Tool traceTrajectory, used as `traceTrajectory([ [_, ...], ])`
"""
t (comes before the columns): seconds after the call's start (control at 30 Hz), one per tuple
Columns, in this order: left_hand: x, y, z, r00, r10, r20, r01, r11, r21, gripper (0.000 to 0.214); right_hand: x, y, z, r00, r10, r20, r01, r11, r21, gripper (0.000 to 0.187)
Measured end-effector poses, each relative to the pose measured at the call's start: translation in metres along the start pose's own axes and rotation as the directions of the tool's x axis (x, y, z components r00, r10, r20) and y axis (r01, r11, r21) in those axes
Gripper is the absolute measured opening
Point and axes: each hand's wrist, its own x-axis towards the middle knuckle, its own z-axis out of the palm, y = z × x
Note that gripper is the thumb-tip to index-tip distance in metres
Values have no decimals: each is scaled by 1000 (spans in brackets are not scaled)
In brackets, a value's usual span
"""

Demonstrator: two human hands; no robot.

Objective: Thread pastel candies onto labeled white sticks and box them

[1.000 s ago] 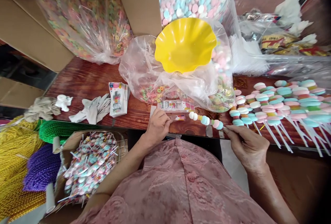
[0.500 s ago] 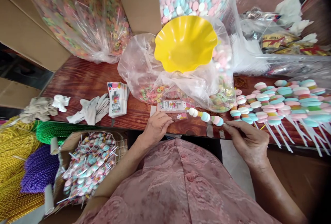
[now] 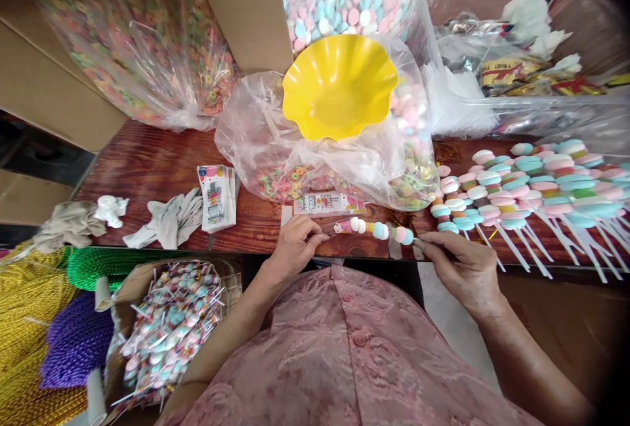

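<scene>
My right hand [image 3: 460, 268] pinches the stick end of a candy skewer [image 3: 381, 230] strung with white, blue and pink pieces. The skewer lies almost level over the front edge of the wooden table [image 3: 157, 157]. My left hand [image 3: 294, 249] pinches a small clear printed wrapper [image 3: 339, 226] whose mouth sits at the skewer's candy tip. More printed wrappers [image 3: 329, 203] lie flat just behind.
A yellow bowl [image 3: 339, 85] sits on an open candy bag [image 3: 275, 144]. Finished skewers [image 3: 531, 190] are piled at right. A wrapper pack [image 3: 216, 196], grey gloves [image 3: 170, 222], a box of wrapped skewers [image 3: 167, 327] and coloured cord rolls [image 3: 73, 340] lie at left.
My right hand has moved the skewer leftward, so its tip now meets the wrapper that my left hand holds. The view has shifted slightly.
</scene>
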Motion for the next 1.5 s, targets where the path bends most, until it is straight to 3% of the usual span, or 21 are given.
traceTrajectory([
  [0.13, 1, 1, -1, 1000, 0, 18, 0, 1000, -18, 20, 3, 1, -3, 991, -127, 33, 128, 992, -21, 8],
  [0.23, 1, 0, -2, 997, 76, 28, -76, 997, -13, 20, 6, 4, -6, 971, -227, 79, 233, 969, -81, 12],
  [0.43, 6, -2, 0, 955, 263, 138, -266, 964, 0, 18, 22, 5, -11, 881, -449, 149, 471, 860, -198, 15],
  [0.63, 12, -1, -3, 939, 285, 195, -284, 958, -33, 21, 32, -4, 1, 802, -566, 191, 597, 770, -228, 18],
  [0.73, 14, 0, -7, 950, 266, 162, -271, 962, 14, 17, 33, -9, 8, 820, -547, 167, 571, 802, -177, 15],
  [0.8, 16, 2, -9, 943, 276, 186, -291, 955, 58, 30, 33, -12, 10, 850, -513, 121, 526, 840, -134, 14],
  [0.87, 20, 4, -9, 921, 287, 264, -324, 939, 111, 41, 34, -14, 11, 864, -497, 85, 504, 858, -99, 15],
  [0.97, 25, 10, -6, 889, 234, 393, -327, 926, 187, 36, 35, -18, 13, 833, -547, 85, 554, 822, -131, 18],
  [1.07, 29, 17, -1, 894, 159, 419, -274, 934, 230, 42, 36, -25, 14, 827, -546, 131, 562, 804, -195, 14],
  [1.2, 29, 21, 1, 920, 99, 378, -222, 929, 298, 50, 41, -35, 11, 898, -335, 284, 380, 917, -123, 18],
  [1.3, 26, 21, -1, 934, 61, 353, -191, 919, 345, 53, 46, -37, 7, 886, -219, 408, 277, 957, -88, 25],
  [1.5, 23, 23, -3, 940, 50, 337, -164, 934, 319, 53, 48, -39, 7, 852, -342, 397, 431, 888, -160, 28],
])
